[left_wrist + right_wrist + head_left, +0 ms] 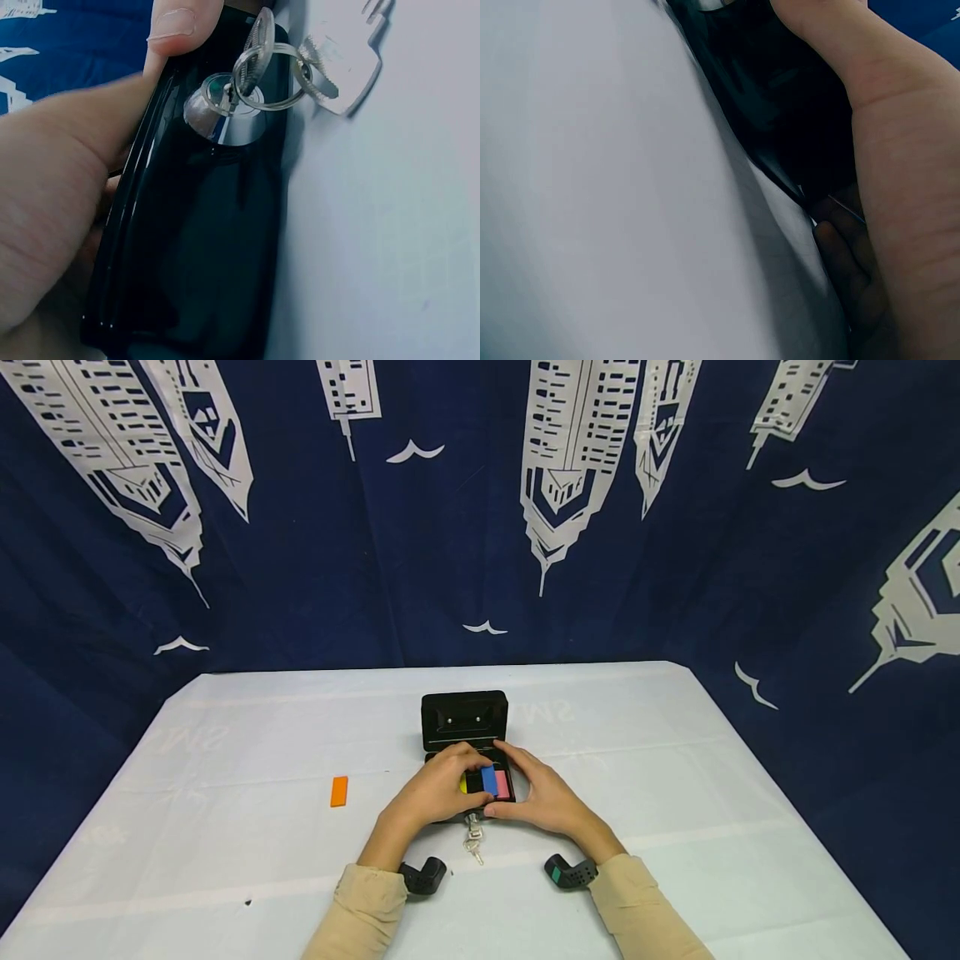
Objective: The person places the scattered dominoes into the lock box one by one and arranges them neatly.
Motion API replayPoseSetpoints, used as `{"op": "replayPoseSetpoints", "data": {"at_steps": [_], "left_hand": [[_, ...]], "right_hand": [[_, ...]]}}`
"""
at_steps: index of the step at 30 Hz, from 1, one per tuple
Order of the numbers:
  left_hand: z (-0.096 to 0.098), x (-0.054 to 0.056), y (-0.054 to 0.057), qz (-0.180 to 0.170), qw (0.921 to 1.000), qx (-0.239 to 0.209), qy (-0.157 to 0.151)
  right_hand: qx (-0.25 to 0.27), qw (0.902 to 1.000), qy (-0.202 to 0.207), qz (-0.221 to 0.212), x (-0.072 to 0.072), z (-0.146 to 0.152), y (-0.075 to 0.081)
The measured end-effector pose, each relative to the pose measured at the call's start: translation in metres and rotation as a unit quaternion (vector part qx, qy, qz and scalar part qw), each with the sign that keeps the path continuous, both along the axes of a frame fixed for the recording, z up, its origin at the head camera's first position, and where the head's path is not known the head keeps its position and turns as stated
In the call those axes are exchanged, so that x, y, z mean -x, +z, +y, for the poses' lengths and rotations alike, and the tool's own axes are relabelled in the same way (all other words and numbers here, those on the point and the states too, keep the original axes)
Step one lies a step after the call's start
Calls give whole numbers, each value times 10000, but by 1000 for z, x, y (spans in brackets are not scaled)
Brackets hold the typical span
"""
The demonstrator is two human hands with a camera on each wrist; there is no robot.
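A small black lockbox (465, 722) stands with its lid raised, and a yellow piece (463, 782), a blue block (489, 781) and a pink block (502, 783) show inside. My left hand (442, 783) reaches over the box and pinches the blue block between thumb and fingertips. Around the right side of the box curves my right hand (542, 793), thumb at the front edge and fingers towards the back corner. Keys on a ring (271, 75) hang from the silver lock (225, 112) on the box front. The right wrist view shows fingers (840, 247) against the box's side.
An orange block (339, 792) lies alone on the white tabletop (225, 827), left of the box. A tiny dark speck (247, 902) is near the front left. Behind the table hangs a dark blue curtain (450, 543) with white building prints.
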State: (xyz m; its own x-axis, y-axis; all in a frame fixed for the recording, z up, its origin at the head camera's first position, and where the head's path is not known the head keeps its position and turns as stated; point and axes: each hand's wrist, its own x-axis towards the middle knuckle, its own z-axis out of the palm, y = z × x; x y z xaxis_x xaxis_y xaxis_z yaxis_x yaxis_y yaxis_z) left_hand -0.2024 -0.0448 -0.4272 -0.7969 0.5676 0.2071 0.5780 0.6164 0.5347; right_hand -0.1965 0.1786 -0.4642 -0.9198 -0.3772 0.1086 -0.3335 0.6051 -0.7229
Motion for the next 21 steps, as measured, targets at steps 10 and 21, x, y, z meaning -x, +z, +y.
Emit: {"op": "replayPoseSetpoints", "data": {"at_steps": [10, 21], "left_hand": [[2, 1, -1, 86, 9999, 83, 42], [5, 0, 0, 31, 9997, 221, 124]], "right_hand": [[-22, 10000, -26, -79, -1, 0, 2], [-62, 10000, -17, 27, 0, 0, 1]]}}
